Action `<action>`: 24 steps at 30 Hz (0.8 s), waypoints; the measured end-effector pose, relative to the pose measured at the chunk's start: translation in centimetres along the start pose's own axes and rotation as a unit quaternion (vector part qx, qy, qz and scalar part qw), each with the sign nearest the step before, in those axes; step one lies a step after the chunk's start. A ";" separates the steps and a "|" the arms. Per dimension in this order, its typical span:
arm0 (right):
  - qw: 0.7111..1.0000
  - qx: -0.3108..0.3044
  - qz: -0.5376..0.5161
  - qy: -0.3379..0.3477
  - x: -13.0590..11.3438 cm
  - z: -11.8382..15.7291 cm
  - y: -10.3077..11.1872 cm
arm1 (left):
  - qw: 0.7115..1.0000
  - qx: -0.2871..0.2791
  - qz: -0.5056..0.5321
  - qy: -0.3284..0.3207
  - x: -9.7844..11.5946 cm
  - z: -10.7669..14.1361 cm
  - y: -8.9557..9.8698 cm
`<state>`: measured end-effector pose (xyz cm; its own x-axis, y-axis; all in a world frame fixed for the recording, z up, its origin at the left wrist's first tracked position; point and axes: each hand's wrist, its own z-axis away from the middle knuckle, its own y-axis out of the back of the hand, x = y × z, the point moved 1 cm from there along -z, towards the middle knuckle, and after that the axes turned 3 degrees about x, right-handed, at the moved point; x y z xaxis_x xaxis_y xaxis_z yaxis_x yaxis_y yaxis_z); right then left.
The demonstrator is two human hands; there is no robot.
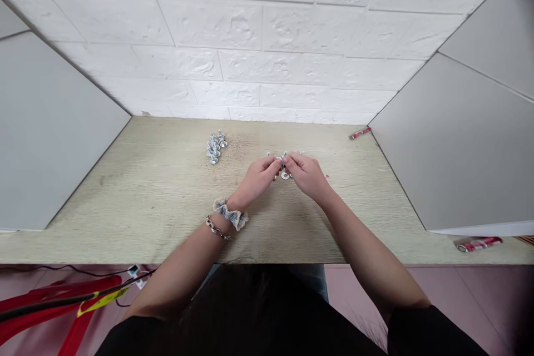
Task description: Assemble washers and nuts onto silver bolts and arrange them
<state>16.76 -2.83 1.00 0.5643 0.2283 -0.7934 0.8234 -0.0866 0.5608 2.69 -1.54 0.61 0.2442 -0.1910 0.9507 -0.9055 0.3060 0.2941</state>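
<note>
My left hand (pixel 261 174) and my right hand (pixel 306 174) meet above the table with their fingertips pinched together. Between them is a small silver screw (pixel 284 162), partly hidden by thumbs and fingers; which part each hand grips is hard to see. Just below the fingertips a flat round washer (pixel 285 176) lies on the table. More small metal pieces show around the hands, among them a screw tip (pixel 302 153) behind the right hand. To the left stands a cluster of screws with washers (pixel 213 148), mostly with their shanks upward.
A light wooden table (pixel 167 189) runs up to a white brick-patterned wall (pixel 261 28). Grey panels stand at the left (pixel 58 128) and right (pixel 434 139). One red tube-like object (pixel 360 133) lies by the right panel, another (pixel 479 244) near the front edge.
</note>
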 end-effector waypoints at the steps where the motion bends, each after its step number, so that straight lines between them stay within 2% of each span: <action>1: 1.000 -0.001 0.003 0.001 0.0 0.0 0.0 | 1.000 0.004 0.003 0.002 0.0 0.0 0.0; 9: 0.999 -0.030 -0.029 0.018 -0.2 0.3 -0.3 | 0.999 0.013 0.035 -0.006 0.2 0.0 0.1; 15: 0.996 -0.011 -0.079 0.051 -0.3 0.5 -0.6 | 0.998 0.022 0.053 -0.004 0.2 0.1 -0.2; 21: 0.997 0.045 -0.048 0.037 0.0 0.4 -0.2 | 0.996 0.026 0.077 0.023 0.3 0.1 -0.4; 24: 0.998 0.044 -0.042 0.010 0.1 0.3 0.0 | 0.995 0.035 0.087 0.030 0.3 0.0 -0.2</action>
<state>16.84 -3.09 0.81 0.4929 0.2574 -0.8311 0.8701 -0.1514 0.4691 2.98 -1.63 0.86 0.1007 -0.0840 0.9914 -0.9570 0.2643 0.1196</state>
